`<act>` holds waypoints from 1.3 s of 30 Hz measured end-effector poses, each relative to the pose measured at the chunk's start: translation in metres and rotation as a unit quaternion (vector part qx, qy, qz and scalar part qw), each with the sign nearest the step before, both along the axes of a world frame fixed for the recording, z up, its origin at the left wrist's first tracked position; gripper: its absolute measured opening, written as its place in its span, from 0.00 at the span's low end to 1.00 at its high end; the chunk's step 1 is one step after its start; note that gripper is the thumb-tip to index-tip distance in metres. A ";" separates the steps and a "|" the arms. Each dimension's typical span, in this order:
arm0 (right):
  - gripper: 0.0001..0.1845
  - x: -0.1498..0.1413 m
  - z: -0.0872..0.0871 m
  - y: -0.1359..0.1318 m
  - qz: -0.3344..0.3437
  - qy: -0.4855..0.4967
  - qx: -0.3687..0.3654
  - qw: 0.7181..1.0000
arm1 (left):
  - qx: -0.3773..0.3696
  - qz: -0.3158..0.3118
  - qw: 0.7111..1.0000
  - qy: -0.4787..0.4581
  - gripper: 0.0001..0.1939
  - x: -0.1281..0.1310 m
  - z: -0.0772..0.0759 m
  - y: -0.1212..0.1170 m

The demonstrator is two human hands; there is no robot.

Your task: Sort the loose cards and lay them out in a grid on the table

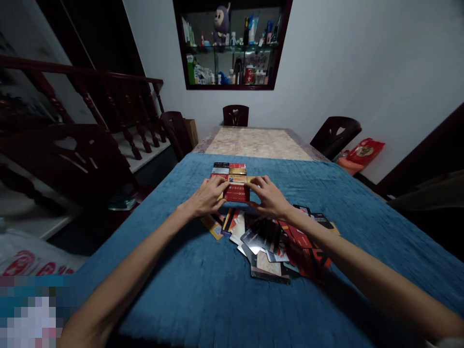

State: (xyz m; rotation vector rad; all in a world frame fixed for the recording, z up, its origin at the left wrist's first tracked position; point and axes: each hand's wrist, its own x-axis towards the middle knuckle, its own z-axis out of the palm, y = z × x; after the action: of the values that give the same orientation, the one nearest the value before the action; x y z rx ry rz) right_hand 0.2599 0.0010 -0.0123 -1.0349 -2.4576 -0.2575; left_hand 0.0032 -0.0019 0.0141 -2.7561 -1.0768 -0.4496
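Note:
Between my two hands is a red card (237, 193) with pale lettering. My left hand (210, 195) grips its left edge between thumb and fingers, while my right hand (267, 197) pinches its right edge. Just beyond it, several cards lie side by side in rows on the blue cloth, among them a black card (221, 165) and an orange-gold card (237, 178). A yellow card partly shows behind my right fingers. Closer to me, a loose heap of overlapping cards (266, 237) spreads under my right forearm, which hides some of them.
A blue cloth (174, 290) covers the near part of the table; its far end shows a patterned top (261, 141). Dark chairs (335, 133) stand around it. A red bag (364, 151) is at the right, a railing (108, 77) at the left, a shelf niche beyond.

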 end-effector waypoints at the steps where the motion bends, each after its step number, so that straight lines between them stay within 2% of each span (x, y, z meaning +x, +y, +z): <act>1: 0.29 -0.004 0.003 0.006 -0.002 -0.004 -0.007 1.000 | 0.001 0.006 1.000 -0.001 0.24 -0.003 0.001 0.005; 7: 0.28 -0.028 0.015 0.046 -0.027 -0.024 -0.038 0.999 | -0.008 0.054 0.998 0.009 0.24 -0.017 0.009 0.037; 12: 0.24 -0.043 0.015 0.078 -0.026 -0.015 -0.062 0.998 | -0.021 0.084 0.996 0.018 0.22 -0.026 0.012 0.067; 19: 0.14 -0.060 0.006 0.119 -0.032 -0.016 -0.113 0.993 | -0.057 0.124 0.990 0.039 0.18 -0.031 0.003 0.103; 23: 0.14 -0.067 0.000 0.138 -0.041 -0.027 -0.126 0.991 | -0.075 0.147 0.985 0.047 0.20 -0.033 -0.006 0.122; 31: 0.14 -0.071 -0.010 0.160 -0.051 -0.066 -0.144 0.986 | -0.100 0.159 0.980 0.064 0.20 -0.029 -0.021 0.149; 39: 0.14 -0.074 -0.009 0.159 -0.058 -0.101 -0.154 0.981 | -0.108 0.151 0.981 0.050 0.15 -0.032 -0.035 0.165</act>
State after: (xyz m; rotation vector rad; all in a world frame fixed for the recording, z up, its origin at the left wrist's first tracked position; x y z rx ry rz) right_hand 0.1864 0.1598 -0.0215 -1.3424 -2.6811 -0.0149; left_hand -0.0285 0.1629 -0.0208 -2.6844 -1.5675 -0.1592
